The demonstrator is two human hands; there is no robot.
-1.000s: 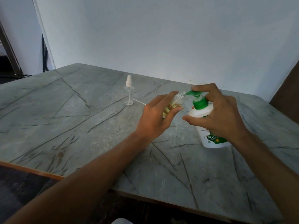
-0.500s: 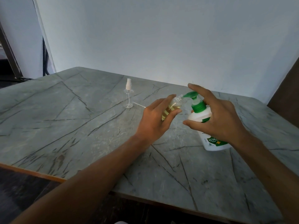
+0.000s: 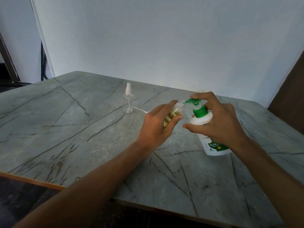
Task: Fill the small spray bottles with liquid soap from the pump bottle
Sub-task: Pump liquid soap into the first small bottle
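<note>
My left hand point(image 3: 157, 125) grips a small clear spray bottle point(image 3: 174, 112), partly filled with yellowish soap and tilted so its open neck meets the green spout. The white pump bottle point(image 3: 212, 146) with a green pump head point(image 3: 195, 104) stands tilted on the table. My right hand point(image 3: 217, 122) wraps around its shoulder, with a finger lying on top of the pump head. A second small clear spray bottle point(image 3: 128, 100), with its white sprayer on, stands upright farther back to the left. A thin white dip tube point(image 3: 139, 109) lies on the table behind my left hand.
The grey marble-patterned table point(image 3: 74, 129) has an orange-trimmed front edge at the lower left. A white wall rises just behind it. A dark brown panel point(image 3: 289, 89) stands at the far right, and a dark frame at the far left.
The pump head has come back up since one second ago, and my right hand's finger curls on top of it again. Both bottles stay in place.
</note>
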